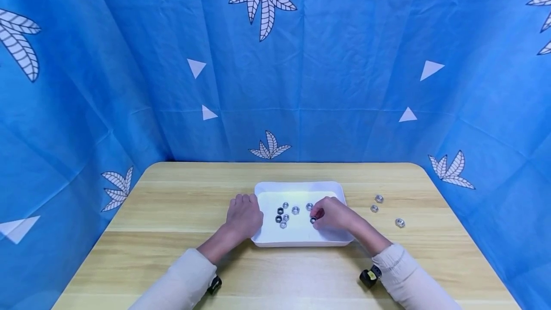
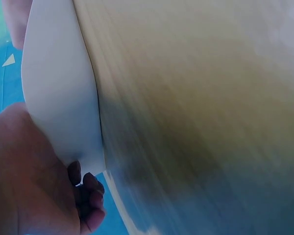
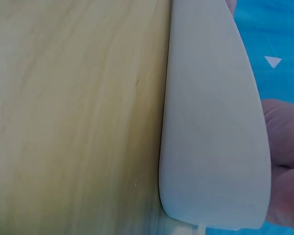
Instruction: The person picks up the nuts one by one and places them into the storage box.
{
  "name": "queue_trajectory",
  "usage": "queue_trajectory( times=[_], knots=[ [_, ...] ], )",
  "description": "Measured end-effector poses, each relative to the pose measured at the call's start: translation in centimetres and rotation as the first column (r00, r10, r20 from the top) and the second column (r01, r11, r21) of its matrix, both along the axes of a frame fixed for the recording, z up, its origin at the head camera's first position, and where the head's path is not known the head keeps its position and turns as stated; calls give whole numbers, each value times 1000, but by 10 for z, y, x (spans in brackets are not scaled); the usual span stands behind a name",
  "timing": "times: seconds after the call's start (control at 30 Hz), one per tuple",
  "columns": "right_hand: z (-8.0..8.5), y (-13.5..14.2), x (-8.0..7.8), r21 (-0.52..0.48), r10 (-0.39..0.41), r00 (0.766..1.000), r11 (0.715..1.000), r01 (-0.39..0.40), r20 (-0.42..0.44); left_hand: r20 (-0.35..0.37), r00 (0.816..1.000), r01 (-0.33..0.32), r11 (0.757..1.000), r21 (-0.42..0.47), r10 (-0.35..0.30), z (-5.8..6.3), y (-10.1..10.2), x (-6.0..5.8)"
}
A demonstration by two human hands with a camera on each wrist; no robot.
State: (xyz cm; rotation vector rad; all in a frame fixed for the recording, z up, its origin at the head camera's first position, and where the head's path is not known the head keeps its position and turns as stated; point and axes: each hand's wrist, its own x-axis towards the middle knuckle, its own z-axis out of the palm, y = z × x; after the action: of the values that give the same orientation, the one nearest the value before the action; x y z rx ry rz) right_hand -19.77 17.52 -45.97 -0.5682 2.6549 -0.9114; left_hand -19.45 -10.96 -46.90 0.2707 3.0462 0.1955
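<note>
Pinching a hex nut (image 1: 313, 220) between thumb and fingers, the right hand (image 1: 330, 213) reaches into the white tray (image 1: 297, 235); the left hand (image 1: 244, 215) curls its fingers at the left rim, gripping it. Seven loose nuts (image 1: 295, 210), two dark, lie inside; three silver nuts (image 1: 374, 208) rest on the bench (image 1: 129, 257) to the right.

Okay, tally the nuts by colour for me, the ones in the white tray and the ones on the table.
Silver nuts lying in the white tray: 5
Black nuts in the tray: 2
Loose silver nuts on the table: 3
Pinched nut in the right hand, colour unclear: 1
Total visible: 11
</note>
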Motion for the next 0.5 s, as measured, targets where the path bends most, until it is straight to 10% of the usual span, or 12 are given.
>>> queue_trajectory(
  times=[0.5],
  knots=[
    [11, 11, 6, -29, -23, 997, 999, 21, -77, -9, 1000, 5, 1000, -2, -5, -2, 0, -1]
  ],
)
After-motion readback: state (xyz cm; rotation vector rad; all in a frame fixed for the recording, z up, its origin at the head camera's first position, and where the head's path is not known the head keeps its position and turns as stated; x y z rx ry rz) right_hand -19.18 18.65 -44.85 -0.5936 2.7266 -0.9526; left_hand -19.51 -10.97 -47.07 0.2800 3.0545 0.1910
